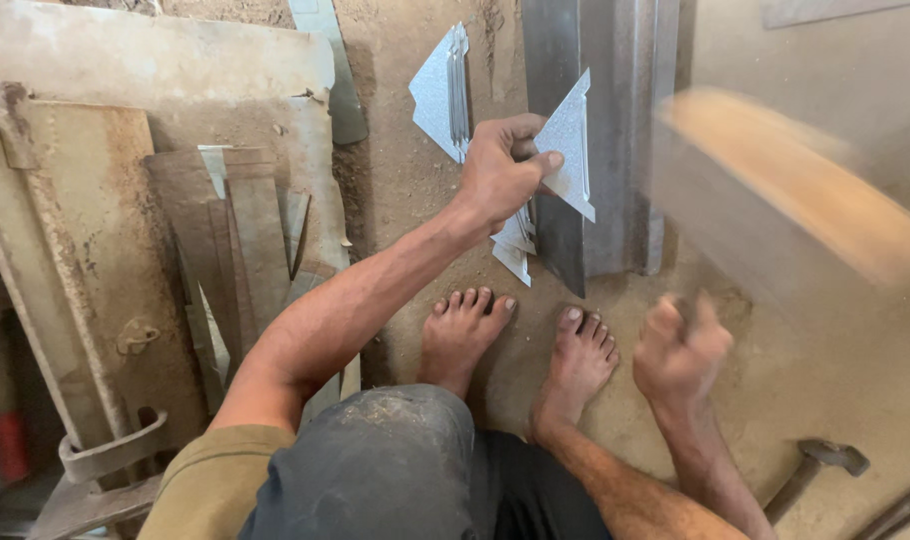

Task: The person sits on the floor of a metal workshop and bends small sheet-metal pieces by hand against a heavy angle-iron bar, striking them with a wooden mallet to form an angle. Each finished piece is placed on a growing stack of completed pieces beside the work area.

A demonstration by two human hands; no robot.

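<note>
Galvanised steel lies on the dirt floor (pixel 415 200): a long folded channel (pixel 615 130) runs away from the person's bare feet (pixel 520 345), and it serves as the landmark. Against the channel's left edge, the left hand (pixel 500 170) pinches a small triangular sheet-metal plate (pixel 570 150) between thumb and curled fingers, holding it on edge. Just below that hand, touching the channel's left wall, lie a few more cut plates (pixel 515 245). Left of the channel's far end, apart from it, another folded plate (pixel 443 92) rests on the dirt. Below and right of the channel's near end, the right hand (pixel 680 345) is closed in a fist around a handle; it is blurred, and the broad tan head (pixel 795 190) streaking across the channel's right side looks like a wooden mallet, though the blur makes that uncertain. Well right of the channel and nearer the person, a hammer (pixel 820 465) lies on the ground. Far left of the channel sit rusty metal sheets (pixel 105 230) and strips (pixel 240 230).
</note>
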